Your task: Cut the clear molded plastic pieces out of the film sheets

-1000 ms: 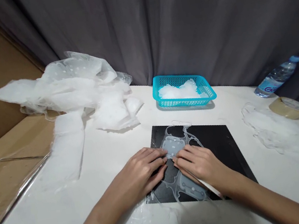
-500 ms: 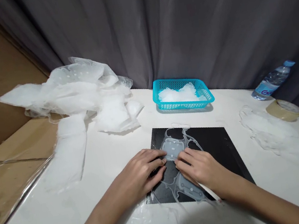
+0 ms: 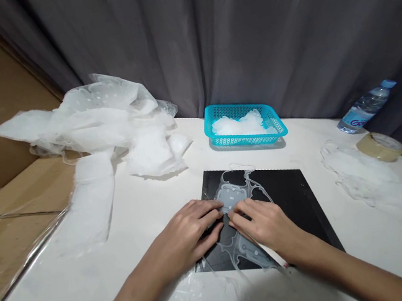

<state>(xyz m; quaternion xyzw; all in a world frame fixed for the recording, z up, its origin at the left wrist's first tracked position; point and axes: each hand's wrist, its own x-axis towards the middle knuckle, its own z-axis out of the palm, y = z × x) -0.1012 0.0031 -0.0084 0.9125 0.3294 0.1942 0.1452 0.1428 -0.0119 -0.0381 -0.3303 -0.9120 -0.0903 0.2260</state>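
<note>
A black mat (image 3: 288, 192) lies on the white table, and a translucent plastic sheet with rounded panels (image 3: 232, 194) rests on it. At the lower left edge of the upper panel, my left hand (image 3: 198, 225) presses with its fingers spread. My right hand (image 3: 261, 220) is closed around a thin white stick-like tool (image 3: 271, 253), its fingertips at the panel's lower edge beside my left fingertips. The tool's tip is hidden by the fingers. A second rounded panel (image 3: 254, 251) shows below my right hand.
Behind the mat stands a turquoise basket (image 3: 248, 140) holding white pieces. White translucent sheets (image 3: 97, 127) are heaped at the left near cardboard (image 3: 7, 190). A bottle (image 3: 365, 108), a tape roll (image 3: 381, 147) and a clear sheet (image 3: 362, 170) lie at the right.
My right hand has moved slightly left along the panel's lower edge, with the tool in it. My left hand has stayed nearly in place. The view has shifted slightly.
</note>
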